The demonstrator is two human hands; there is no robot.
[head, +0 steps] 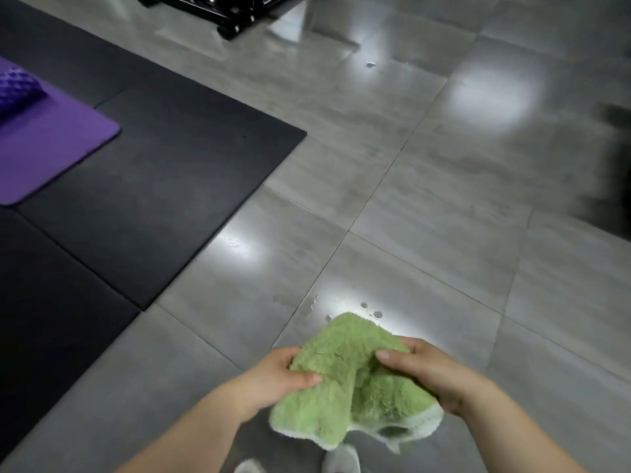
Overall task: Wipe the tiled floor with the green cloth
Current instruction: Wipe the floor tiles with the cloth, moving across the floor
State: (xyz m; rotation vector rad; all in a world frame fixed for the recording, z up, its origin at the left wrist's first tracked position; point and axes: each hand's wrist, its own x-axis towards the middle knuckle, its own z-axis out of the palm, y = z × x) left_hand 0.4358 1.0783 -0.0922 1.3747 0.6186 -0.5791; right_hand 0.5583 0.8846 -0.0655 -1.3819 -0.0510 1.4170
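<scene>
A fluffy green cloth (345, 380) with a pale edge hangs bunched in the air above the grey tiled floor (426, 206). My left hand (280, 373) grips its left side, thumb on top. My right hand (426, 373) pinches its right side. Both hands hold it clear of the tiles. Just beyond the cloth, several small water drops (370, 310) lie on the floor. Another wet spot (370, 64) shows far ahead.
Black rubber mats (153, 172) cover the floor on the left, with a purple mat (44, 151) and a purple roller (17, 87) on them. A black metal frame (225, 11) stands at the top. A dark blurred shape (611, 172) is at the right edge. Light shoes (341, 459) show below.
</scene>
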